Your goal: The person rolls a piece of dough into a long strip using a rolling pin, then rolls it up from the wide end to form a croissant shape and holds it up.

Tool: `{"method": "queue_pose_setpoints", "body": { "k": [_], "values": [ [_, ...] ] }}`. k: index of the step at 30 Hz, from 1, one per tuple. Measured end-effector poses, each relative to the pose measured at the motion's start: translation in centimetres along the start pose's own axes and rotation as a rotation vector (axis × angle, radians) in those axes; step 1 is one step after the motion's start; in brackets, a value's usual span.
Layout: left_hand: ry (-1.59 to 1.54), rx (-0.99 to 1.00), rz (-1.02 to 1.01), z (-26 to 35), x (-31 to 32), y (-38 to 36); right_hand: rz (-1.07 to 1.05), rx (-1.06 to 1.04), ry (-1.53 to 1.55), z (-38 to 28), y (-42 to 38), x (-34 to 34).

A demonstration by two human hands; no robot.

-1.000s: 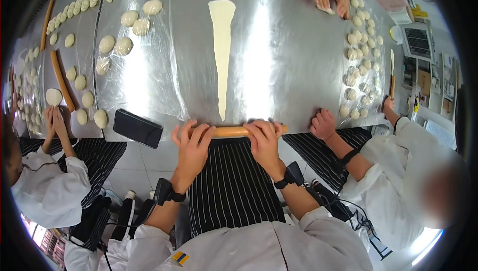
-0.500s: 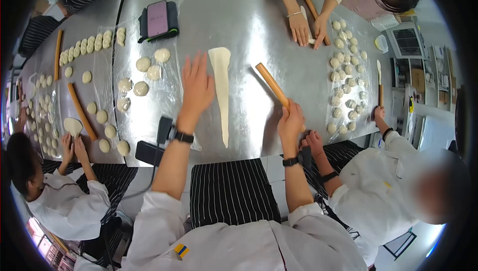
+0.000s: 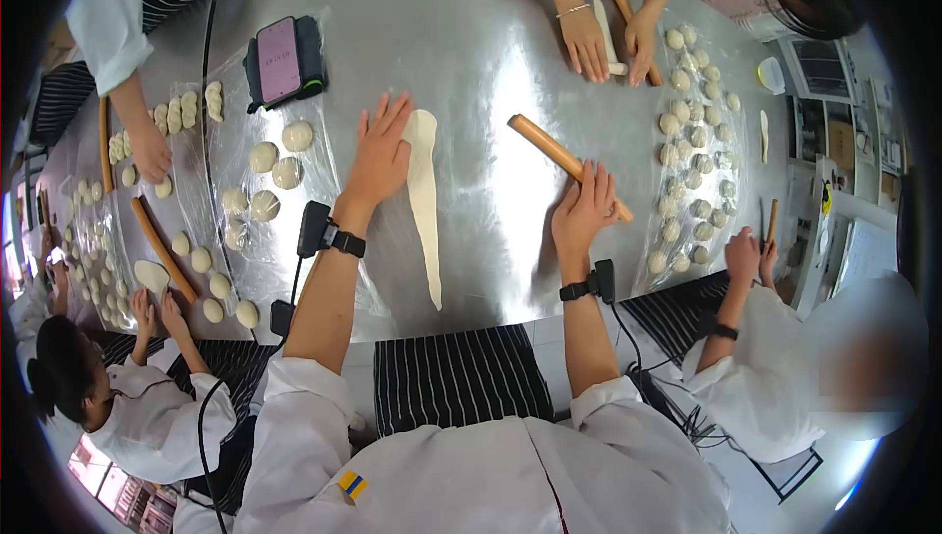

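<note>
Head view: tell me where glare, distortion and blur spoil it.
Head view: white glare streaks the metal table right of the long dough strip; fisheye distortion bends the outer scene and the corners go black; a co-worker's head at far right is blurred.

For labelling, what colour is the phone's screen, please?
The screen is pinkish, best in the head view.

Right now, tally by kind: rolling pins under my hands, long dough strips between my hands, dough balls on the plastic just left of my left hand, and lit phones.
Rolling pin under your right hand: 1
Long dough strip: 1
Dough balls on that plastic: 6
Lit phone: 1
Total: 9
</note>
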State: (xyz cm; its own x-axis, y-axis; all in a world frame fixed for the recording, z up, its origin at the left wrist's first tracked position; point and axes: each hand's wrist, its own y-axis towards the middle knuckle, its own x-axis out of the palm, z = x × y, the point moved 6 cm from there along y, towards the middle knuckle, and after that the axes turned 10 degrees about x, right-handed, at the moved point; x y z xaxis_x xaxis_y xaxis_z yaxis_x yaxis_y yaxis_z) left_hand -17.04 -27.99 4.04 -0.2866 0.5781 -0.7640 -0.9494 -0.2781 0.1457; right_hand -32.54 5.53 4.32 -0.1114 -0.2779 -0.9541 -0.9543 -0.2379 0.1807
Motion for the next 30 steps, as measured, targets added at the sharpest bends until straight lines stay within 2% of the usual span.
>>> {"method": "queue_pose_setpoints", "body": {
  "k": [4, 11, 13, 14, 15, 19, 21, 24, 30],
  "values": [
    [-0.053, 0.036, 0.021, -0.9, -0.5, 0.2, -0.053, 0.067, 0.008, -0.7, -0.2, 1.7],
    [-0.102, 0.034, 0.014, -1.2, -1.2, 0.8, 0.099, 0.115, -0.028, -4.0, 0.9, 0.3],
    [-0.164, -0.016, -0.008, -1.6, -0.9, 0.5, -0.003, -0.256, 0.301, -8.1, 0.2, 0.2],
    [-0.172, -0.023, -0.004, -1.6, -0.7, 0.1, -0.216, -0.385, 0.506, -12.9, 1.3, -1.5],
    [-0.163, -0.028, 0.034, -1.6, -1.0, 0.1, -0.232, -0.468, 0.467, -15.2, 0.7, -0.6],
    [-0.123, -0.034, 0.087, -1.5, -0.9, -0.4, -0.382, -0.568, 0.499, -22.2, 1.1, 2.4],
    [-0.105, -0.027, 0.076, -0.9, -1.0, -0.4, -0.430, -0.628, 0.309, -23.8, 0.6, 4.6],
    [-0.093, -0.007, 0.068, -1.0, -0.9, -0.6, -0.370, -0.674, 0.230, -24.3, -0.3, 5.6],
    [-0.170, -0.016, 0.046, -0.6, -1.2, -0.8, -0.382, -0.661, 0.321, -23.1, -0.8, 5.7]
  ]
}}
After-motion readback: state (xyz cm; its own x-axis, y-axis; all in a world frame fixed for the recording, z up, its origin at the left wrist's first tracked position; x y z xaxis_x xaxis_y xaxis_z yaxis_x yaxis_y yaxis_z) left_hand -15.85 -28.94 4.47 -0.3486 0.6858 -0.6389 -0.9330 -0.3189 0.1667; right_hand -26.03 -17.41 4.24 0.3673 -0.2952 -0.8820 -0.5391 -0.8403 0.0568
